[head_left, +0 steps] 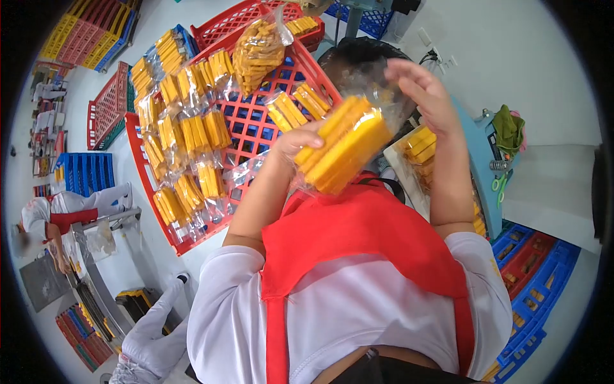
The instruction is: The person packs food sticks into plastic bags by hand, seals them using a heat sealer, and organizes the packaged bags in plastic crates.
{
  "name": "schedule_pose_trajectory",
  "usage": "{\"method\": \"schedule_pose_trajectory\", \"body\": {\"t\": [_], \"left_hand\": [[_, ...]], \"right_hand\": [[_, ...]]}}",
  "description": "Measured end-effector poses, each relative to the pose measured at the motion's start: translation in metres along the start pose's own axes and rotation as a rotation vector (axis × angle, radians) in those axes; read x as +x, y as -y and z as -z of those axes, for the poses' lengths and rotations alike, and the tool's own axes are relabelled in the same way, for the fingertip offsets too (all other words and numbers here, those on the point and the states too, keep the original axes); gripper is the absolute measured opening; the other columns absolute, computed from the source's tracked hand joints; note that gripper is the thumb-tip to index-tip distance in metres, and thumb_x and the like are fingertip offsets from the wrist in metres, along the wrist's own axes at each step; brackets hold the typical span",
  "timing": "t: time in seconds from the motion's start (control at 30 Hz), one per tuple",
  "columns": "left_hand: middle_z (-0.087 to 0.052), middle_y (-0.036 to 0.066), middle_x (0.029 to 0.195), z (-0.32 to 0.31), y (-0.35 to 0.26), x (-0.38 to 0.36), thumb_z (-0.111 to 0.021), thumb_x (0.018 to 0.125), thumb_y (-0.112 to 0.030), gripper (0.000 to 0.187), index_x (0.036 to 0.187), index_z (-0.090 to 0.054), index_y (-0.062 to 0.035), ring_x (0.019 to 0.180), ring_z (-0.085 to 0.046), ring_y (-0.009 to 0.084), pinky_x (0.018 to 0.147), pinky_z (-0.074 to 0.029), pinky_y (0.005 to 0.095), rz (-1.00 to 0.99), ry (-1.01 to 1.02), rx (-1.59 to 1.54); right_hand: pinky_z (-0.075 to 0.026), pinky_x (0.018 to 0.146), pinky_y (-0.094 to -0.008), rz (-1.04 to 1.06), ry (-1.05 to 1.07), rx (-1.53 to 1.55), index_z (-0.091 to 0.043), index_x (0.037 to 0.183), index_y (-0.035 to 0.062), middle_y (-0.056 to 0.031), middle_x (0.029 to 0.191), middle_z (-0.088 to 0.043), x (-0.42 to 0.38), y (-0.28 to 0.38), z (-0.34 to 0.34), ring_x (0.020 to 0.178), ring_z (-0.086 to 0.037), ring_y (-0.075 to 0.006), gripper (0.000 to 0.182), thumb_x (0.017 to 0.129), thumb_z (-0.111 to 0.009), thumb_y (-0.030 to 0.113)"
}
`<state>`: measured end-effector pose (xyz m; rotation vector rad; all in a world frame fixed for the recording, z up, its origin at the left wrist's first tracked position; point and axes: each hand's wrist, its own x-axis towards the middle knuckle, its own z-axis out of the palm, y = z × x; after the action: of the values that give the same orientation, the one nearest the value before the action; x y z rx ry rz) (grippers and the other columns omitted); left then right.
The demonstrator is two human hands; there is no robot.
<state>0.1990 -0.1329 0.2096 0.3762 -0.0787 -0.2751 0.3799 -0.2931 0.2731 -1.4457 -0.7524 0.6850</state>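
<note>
A clear plastic bag of long yellow sticks [345, 146] is held up in front of my chest. My left hand [299, 139] grips its left side, with the thumb lying over the plastic. Near the bag's loose upper end is my right hand [425, 93], its fingers apart and slightly blurred. Whether it touches the film is unclear. Behind the bag, to the left, stands a red crate [246, 125] with rows of similar packs [195, 134]. A larger, fuller bag of sticks [259, 54] lies on the crate's upper part.
Yellow pieces lie in a tray [419, 150] beside my right arm. Green scissors [501, 187] hang on a light blue machine [476, 153]. Blue and red crates [537, 288] are stacked at lower right. Co-workers [70, 208] and more crates are at the left.
</note>
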Motion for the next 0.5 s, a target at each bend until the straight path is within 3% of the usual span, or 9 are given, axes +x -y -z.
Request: {"method": "schedule_pose_trajectory", "body": {"t": [0.07, 0.13, 0.17, 0.2, 0.27, 0.3, 0.4, 0.43, 0.5], "left_hand": [[-0.038, 0.014, 0.126, 0.034, 0.019, -0.006, -0.059, 0.067, -0.016, 0.071, 0.128, -0.025, 0.0006, 0.111, -0.044, 0.0245, 0.095, -0.032, 0.0317, 0.021, 0.010, 0.006], [-0.041, 0.015, 0.124, 0.048, 0.037, -0.015, -0.055, 0.071, -0.019, 0.063, 0.126, -0.030, 0.0004, 0.110, -0.044, 0.0255, 0.093, -0.035, 0.0331, 0.005, -0.261, -0.271], [-0.043, 0.015, 0.121, 0.066, 0.046, -0.013, -0.049, 0.079, -0.035, 0.058, 0.123, -0.035, -0.0003, 0.110, -0.044, 0.0261, 0.091, -0.037, 0.0379, 0.016, -0.523, -0.251], [-0.043, 0.015, 0.121, 0.068, 0.047, -0.014, -0.049, 0.079, -0.035, 0.058, 0.123, -0.035, -0.0003, 0.110, -0.044, 0.0261, 0.091, -0.037, 0.0379, 0.013, -0.522, -0.262], [-0.045, 0.016, 0.119, 0.071, 0.047, -0.019, -0.039, 0.080, -0.056, 0.067, 0.122, -0.037, -0.0036, 0.109, -0.044, 0.0294, 0.087, -0.039, 0.0451, -0.229, -0.133, -0.389], [-0.045, 0.016, 0.119, 0.072, 0.046, -0.022, -0.039, 0.080, -0.056, 0.067, 0.122, -0.037, -0.0036, 0.109, -0.044, 0.0294, 0.087, -0.039, 0.0451, -0.236, -0.132, -0.395], [-0.031, 0.016, 0.130, 0.078, 0.038, -0.030, -0.029, 0.074, -0.069, 0.080, 0.131, -0.023, -0.0125, 0.118, -0.031, 0.0355, 0.092, -0.034, 0.0494, -0.590, -0.078, -0.566], [-0.021, 0.020, 0.133, 0.092, 0.030, -0.033, -0.034, 0.073, -0.067, 0.083, 0.133, -0.014, -0.0129, 0.121, -0.024, 0.0382, 0.095, -0.031, 0.0472, -0.547, -0.065, -0.563], [-0.019, 0.022, 0.133, 0.102, 0.014, -0.028, -0.039, 0.073, -0.064, 0.084, 0.133, -0.011, -0.0125, 0.121, -0.024, 0.0399, 0.096, -0.030, 0.0466, -0.633, -0.130, -0.601]], "right_hand": [[-0.042, 0.072, -0.0223, -0.111, 0.146, -0.093, -0.054, 0.101, 0.0008, -0.0046, 0.087, -0.056, -0.007, -0.008, 0.021, 0.079, -0.053, -0.0090, 0.029, 0.079, -0.059, 0.020], [-0.041, 0.061, -0.0209, -0.274, 0.327, -0.204, -0.058, 0.081, 0.0016, -0.0023, 0.071, -0.057, -0.018, -0.026, 0.031, 0.064, -0.052, -0.0076, 0.019, 0.078, -0.059, 0.020], [-0.041, 0.061, -0.0209, -0.282, 0.332, -0.207, -0.058, 0.081, 0.0016, -0.0023, 0.071, -0.057, -0.023, -0.031, 0.027, 0.064, -0.052, -0.0076, 0.019, 0.078, -0.059, 0.020], [-0.041, 0.060, -0.0209, -0.340, 0.338, -0.099, -0.058, 0.078, 0.0020, -0.0022, 0.069, -0.057, -0.029, -0.035, 0.022, 0.062, -0.051, -0.0078, 0.018, 0.079, -0.058, 0.020], [-0.041, 0.059, -0.0210, -0.407, 0.350, 0.002, -0.058, 0.076, 0.0024, -0.0022, 0.066, -0.056, -0.033, -0.041, 0.011, 0.059, -0.050, -0.0081, 0.018, 0.079, -0.057, 0.020], [-0.043, 0.060, -0.0233, -0.429, 0.283, 0.127, -0.056, 0.075, 0.0037, -0.0025, 0.068, -0.056, -0.032, -0.043, 0.001, 0.061, -0.052, -0.0100, 0.016, 0.080, -0.056, 0.019], [-0.044, 0.062, -0.0252, -0.421, 0.142, 0.449, -0.055, 0.074, 0.0051, -0.0033, 0.069, -0.056, -0.016, -0.062, -0.031, 0.064, -0.054, -0.0124, 0.016, 0.082, -0.053, 0.019], [-0.043, 0.063, -0.0248, -0.385, 0.068, 0.645, -0.056, 0.074, 0.0052, -0.0037, 0.069, -0.056, -0.007, -0.072, -0.040, 0.065, -0.053, -0.0129, 0.018, 0.083, -0.051, 0.020], [-0.043, 0.066, -0.0271, -0.346, 0.037, 0.826, -0.056, 0.077, 0.0052, -0.0049, 0.072, -0.057, 0.013, -0.100, -0.059, 0.069, -0.054, -0.0150, 0.017, 0.084, -0.050, 0.020]]}}
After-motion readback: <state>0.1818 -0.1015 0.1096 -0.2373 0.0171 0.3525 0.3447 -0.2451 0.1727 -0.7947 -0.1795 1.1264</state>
